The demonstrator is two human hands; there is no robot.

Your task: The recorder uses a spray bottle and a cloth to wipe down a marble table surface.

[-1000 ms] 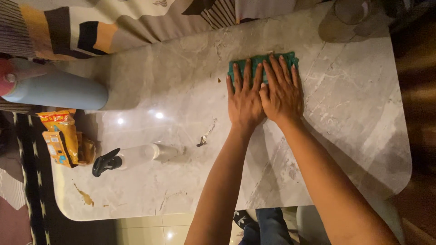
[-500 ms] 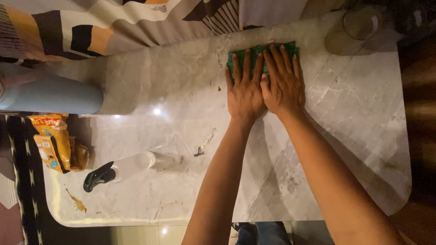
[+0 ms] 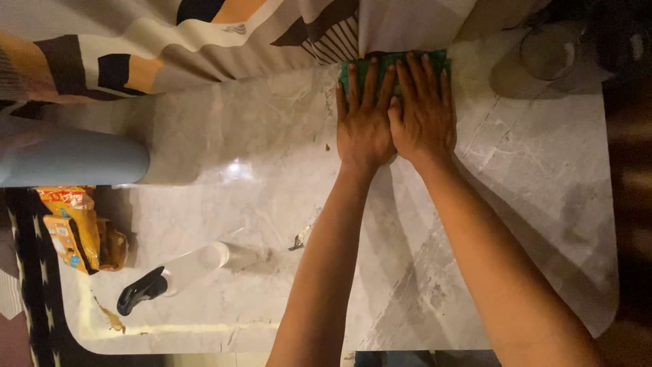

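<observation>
My left hand (image 3: 365, 122) and my right hand (image 3: 422, 115) lie flat side by side, palms down, pressing a green cloth (image 3: 353, 70) onto the grey marble tabletop (image 3: 530, 177). The cloth sits at the table's far edge, mostly covered by my fingers, with only its top strip and corners showing. Both arms stretch out from the bottom of the view.
A clear spray bottle with a black trigger (image 3: 173, 276) lies on its side at the near left. A pale blue bottle (image 3: 75, 158) lies at the left edge beside an orange snack packet (image 3: 78, 228). A glass (image 3: 550, 51) stands at the far right. Patterned fabric (image 3: 170, 41) borders the far edge. A brown smear (image 3: 109, 318) marks the near left corner.
Both hands have pushed the green cloth away from me, from the middle of the table to its far edge. The other things keep their places on the table.
</observation>
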